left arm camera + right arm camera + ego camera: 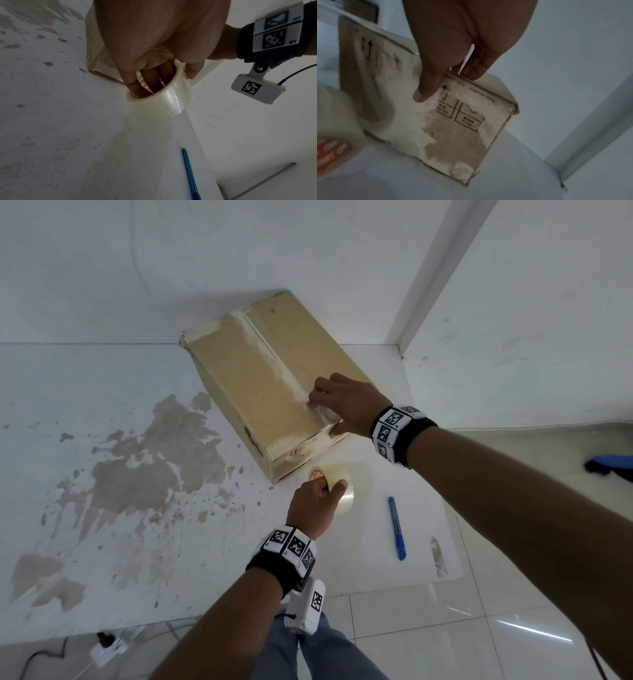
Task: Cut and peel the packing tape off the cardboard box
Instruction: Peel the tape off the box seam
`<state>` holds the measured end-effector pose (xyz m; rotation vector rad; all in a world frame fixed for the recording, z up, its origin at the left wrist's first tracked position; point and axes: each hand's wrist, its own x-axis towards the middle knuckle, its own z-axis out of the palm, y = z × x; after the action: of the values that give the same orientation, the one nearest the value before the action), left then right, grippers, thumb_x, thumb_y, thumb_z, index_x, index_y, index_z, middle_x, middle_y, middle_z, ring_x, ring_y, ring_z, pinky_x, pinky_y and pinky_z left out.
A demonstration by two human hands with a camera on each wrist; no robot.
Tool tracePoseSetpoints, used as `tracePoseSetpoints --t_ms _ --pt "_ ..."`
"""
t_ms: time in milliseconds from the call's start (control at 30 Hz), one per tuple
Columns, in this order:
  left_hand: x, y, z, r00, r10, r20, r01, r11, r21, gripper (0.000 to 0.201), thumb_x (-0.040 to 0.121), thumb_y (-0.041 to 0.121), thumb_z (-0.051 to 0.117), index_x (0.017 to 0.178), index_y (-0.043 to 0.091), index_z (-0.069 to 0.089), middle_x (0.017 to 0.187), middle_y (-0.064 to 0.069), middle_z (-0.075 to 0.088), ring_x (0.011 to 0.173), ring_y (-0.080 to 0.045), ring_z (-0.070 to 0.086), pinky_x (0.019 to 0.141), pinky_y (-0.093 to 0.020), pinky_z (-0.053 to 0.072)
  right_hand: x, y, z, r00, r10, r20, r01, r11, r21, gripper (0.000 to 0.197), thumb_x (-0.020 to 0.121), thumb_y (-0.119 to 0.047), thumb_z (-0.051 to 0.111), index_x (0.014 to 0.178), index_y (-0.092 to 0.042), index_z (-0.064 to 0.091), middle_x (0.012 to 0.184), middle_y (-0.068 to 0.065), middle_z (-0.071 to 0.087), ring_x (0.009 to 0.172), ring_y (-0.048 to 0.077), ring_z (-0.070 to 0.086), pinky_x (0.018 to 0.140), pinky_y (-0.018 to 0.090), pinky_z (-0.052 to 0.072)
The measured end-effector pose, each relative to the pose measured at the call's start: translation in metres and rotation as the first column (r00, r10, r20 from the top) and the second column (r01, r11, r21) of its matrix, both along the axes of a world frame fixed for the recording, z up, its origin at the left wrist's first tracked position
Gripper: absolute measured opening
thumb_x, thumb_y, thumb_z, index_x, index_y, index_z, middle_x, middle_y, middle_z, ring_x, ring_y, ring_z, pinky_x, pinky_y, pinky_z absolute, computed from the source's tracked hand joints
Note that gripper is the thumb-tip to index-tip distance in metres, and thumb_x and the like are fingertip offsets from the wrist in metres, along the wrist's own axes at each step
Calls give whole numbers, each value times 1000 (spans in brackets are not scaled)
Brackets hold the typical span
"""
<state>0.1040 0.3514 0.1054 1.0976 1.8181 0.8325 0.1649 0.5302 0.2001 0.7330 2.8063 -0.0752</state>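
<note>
A brown cardboard box [246, 378] lies askew on the white table, with a strip of clear packing tape [274, 361] along its top seam. My right hand [323, 416] rests over the box's near top edge. Its fingers press on the tape's end and its thumb [423, 93] lies flat on the printed end face [453, 128]. My left hand [322, 491] holds a roll of clear tape [339, 484] just in front of the box. Its fingers go through the core and its thumb sits outside [164, 97]. A blue utility knife [397, 529] lies on the table to the right of the roll.
Brown worn patches [154, 460] mark the tabletop to the left. The wall stands right behind the box, and a white pillar [428, 285] rises at the back right. The table's edge runs close to the knife. On the floor lie a blue object [613, 463] and a power strip [106, 648].
</note>
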Motion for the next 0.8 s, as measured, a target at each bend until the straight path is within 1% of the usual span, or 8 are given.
tracePoseSetpoints --t_ms 100,233,367,467,567,667,733,800 --pt "0 1 1 1000 2 6 -2 1000 2 61 80 54 44 87 -1 68 77 -19 70 75 -26 59 66 -29 41 -1 7 9 1000 -10 -18 8 991 -130 65 72 -29 85 131 -22 58 126 2 54 108 25 52 86 40 49" --pt "2 3 1 1000 8 10 -7 1000 -9 60 80 55 44 90 2 70 77 -14 70 76 -24 58 68 -28 41 -4 12 15 999 -50 13 52 979 -198 63 72 -25 84 130 -20 61 125 1 56 113 26 53 94 41 47" --pt "3 3 0 1000 0 11 0 1000 -11 59 80 55 44 89 3 70 72 -7 65 77 -25 58 72 -31 46 -15 8 15 993 -93 67 102 984 -143 63 66 -31 86 123 -21 62 120 -1 53 110 24 53 85 41 52" --pt "5 4 -1 1000 -3 16 3 1000 -12 57 80 54 44 87 4 70 70 -5 64 77 -25 59 73 -32 48 -22 7 19 988 -113 101 125 984 -127 65 62 -33 89 120 -23 61 119 -3 52 110 23 53 79 37 52" --pt "6 6 0 1000 -5 21 5 1000 -17 52 81 54 45 80 7 66 61 -1 58 75 -26 57 69 -30 45 -23 7 19 986 -124 111 137 983 -120 67 61 -38 90 119 -24 61 119 -4 52 110 21 53 80 39 53" --pt "7 8 1 1000 -9 15 9 1000 -8 47 81 53 44 76 10 62 57 4 54 72 -24 54 66 -27 38 -19 6 14 988 -144 60 151 979 -138 67 60 -48 87 118 -25 63 115 -5 52 108 20 53 83 41 53" --pt "8 10 1 1000 -15 5 15 1000 -5 49 80 53 43 76 8 62 58 0 55 72 -26 54 66 -28 38 -17 5 11 989 -146 32 149 976 -157 67 60 -53 86 116 -24 64 113 -5 53 106 20 53 84 42 52" --pt "9 11 1 1000 -19 -9 19 1000 5 56 80 54 43 81 3 66 65 -6 59 74 -27 55 66 -29 40 -16 6 11 991 -129 29 132 977 -166 66 62 -51 86 117 -22 64 115 -3 54 108 21 53 87 43 51"
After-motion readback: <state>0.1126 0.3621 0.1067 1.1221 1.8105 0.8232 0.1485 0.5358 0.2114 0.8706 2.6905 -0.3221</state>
